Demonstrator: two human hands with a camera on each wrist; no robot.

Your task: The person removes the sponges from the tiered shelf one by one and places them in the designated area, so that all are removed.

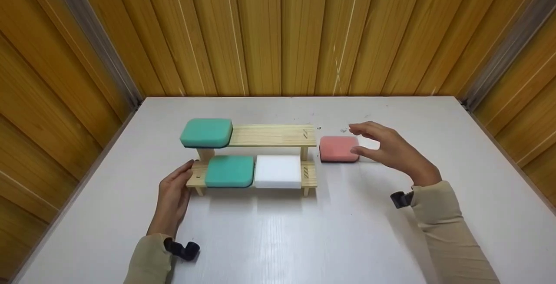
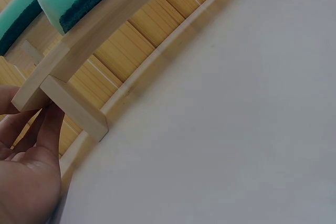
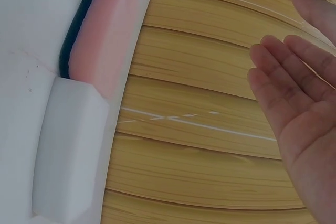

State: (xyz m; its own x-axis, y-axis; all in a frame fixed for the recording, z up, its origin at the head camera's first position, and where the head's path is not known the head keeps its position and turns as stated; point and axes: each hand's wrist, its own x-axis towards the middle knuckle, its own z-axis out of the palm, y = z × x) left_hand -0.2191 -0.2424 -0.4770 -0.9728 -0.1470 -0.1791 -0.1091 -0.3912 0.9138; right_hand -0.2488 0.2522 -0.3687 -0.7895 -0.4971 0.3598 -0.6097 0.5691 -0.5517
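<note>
A two-tier wooden rack (image 1: 269, 135) stands on the table. My left hand (image 1: 173, 188) grips the left end of its lower board (image 2: 42, 82), with fingers below the board near a leg. One green sponge (image 1: 206, 132) lies at the left of the upper tier. Another green sponge (image 1: 230, 171) and a white sponge (image 1: 278, 171) sit side by side on the lower tier. Right of the rack, a pink sponge (image 1: 339, 148) with a dark underside lies on the table. My right hand (image 1: 384, 147) hovers above it, fingers apart, holding nothing.
Another white sponge (image 3: 71, 150) lies against the pink one, mostly hidden by my right hand in the head view. The white table (image 1: 278, 240) ends at the back against a wood-patterned wall (image 1: 278, 36). Similar panels flank both sides.
</note>
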